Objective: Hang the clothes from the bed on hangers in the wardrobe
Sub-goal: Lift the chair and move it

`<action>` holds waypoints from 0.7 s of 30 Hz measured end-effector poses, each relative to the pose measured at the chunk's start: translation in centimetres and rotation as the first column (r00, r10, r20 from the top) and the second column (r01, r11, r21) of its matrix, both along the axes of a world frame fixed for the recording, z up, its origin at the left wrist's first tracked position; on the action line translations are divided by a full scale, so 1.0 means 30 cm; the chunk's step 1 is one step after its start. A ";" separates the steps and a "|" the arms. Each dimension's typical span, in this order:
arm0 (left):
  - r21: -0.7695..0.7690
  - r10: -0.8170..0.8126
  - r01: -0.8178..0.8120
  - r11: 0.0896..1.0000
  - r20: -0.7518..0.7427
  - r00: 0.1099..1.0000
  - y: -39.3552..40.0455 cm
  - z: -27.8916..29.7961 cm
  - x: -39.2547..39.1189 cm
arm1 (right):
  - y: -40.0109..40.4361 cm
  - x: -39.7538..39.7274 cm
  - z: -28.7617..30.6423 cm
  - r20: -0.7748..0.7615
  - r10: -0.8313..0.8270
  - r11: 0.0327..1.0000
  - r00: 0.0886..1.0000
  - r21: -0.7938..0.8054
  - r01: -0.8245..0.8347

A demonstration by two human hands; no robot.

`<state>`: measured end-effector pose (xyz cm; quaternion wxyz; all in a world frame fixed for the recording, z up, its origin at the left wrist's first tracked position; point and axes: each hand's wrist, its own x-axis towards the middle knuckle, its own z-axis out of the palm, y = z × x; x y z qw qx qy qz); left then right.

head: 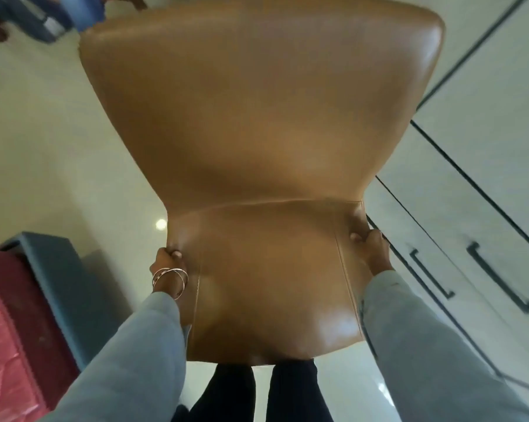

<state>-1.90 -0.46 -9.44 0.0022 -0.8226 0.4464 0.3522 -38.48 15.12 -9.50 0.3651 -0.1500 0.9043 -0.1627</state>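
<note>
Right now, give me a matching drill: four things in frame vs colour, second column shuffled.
Things:
1. chair
2. bed
3. sleeves
4. wardrobe handles

Colours:
A. black
B. tan
C. light grey
D. red

Pairs: 1-B, 2-D, 3-C, 4-A

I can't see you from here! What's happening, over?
Left hand and right hand grip a brown chair. No clothes in view. Wardrobe at right, doors closed.
</note>
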 end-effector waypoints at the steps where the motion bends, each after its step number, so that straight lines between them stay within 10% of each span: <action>1: -0.011 -0.036 0.036 0.999 0.000 0.999 0.000 0.023 -0.003 | 0.056 0.026 0.025 -0.010 -0.038 0.999 0.999 -0.014 0.037; 10: -0.038 -0.526 0.528 0.849 0.048 0.849 0.089 0.144 -0.133 | 0.626 0.250 0.119 0.079 -0.562 0.814 0.824 -0.127 0.567; 21: 0.006 -0.953 0.953 0.303 0.004 0.303 0.557 0.192 -0.494 | 1.391 0.756 0.149 0.072 -0.905 0.422 0.419 0.036 0.906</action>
